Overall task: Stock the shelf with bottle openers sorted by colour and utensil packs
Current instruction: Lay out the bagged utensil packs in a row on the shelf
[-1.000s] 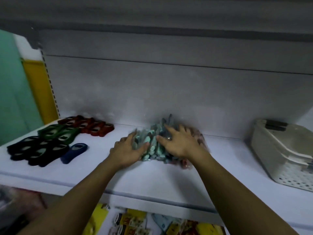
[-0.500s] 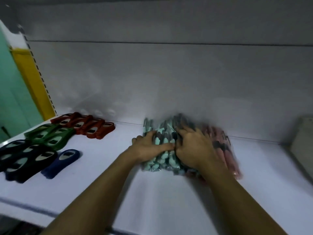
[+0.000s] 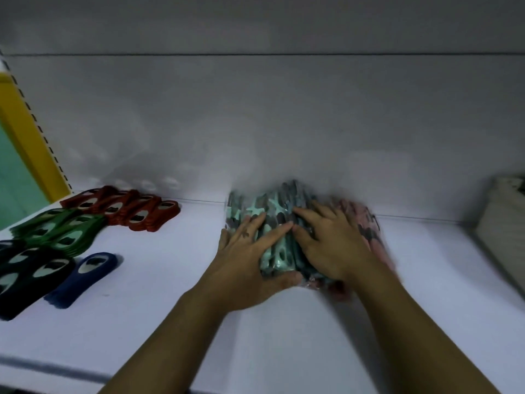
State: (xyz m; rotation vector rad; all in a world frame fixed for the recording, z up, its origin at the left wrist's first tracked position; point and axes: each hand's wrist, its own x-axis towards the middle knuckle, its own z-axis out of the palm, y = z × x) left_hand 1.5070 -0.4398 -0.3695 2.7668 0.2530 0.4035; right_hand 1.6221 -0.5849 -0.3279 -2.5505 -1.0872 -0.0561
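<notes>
A bundle of teal utensil packs point(image 3: 271, 207) in clear wrap lies at the back of the white shelf point(image 3: 147, 322), with pink packs point(image 3: 362, 220) against its right side. My left hand point(image 3: 250, 260) lies on the bundle's left part, fingers spread flat on top and thumb along its near edge. My right hand point(image 3: 332, 245) presses flat on the right part. To the left lie bottle openers in rows by colour: red point(image 3: 125, 211) at the back, green point(image 3: 62, 231), black point(image 3: 25, 268), and one blue point(image 3: 85, 275).
A white slatted basket point(image 3: 502, 223) stands at the shelf's right end. A yellow upright point(image 3: 28, 137) with a slotted strip borders the shelf on the left. The grey back panel rises just behind the packs.
The view has come closer to the shelf. Both hands have shifted on the bundle and now lie flatter over it, with the left thumb at its near edge.
</notes>
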